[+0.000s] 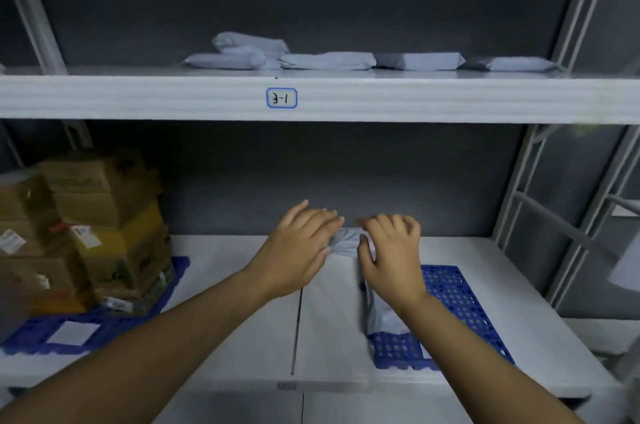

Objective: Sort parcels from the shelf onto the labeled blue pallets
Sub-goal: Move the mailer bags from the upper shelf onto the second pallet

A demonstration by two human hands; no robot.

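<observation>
— So, where is the grey poly mailer [343,240] lying?
— Along the left edge of the right blue pallet [450,292], its far end bunching up between the hands.
— Are they gripping it?
— The left hand [298,247] and right hand [391,250] are each pinching that end, thumbs tucking under and fingers curling over, probably squaring it onto the pallet.

Far parcels [329,59] looked soft grey plastic film, slight sheen; near parcel [344,240] same film, crinkled
Shelf [415,101] looked matt painted metal
Left boxes [104,201] were rough brown cardboard
Right pallet [457,292] was perforated blue plastic
</observation>
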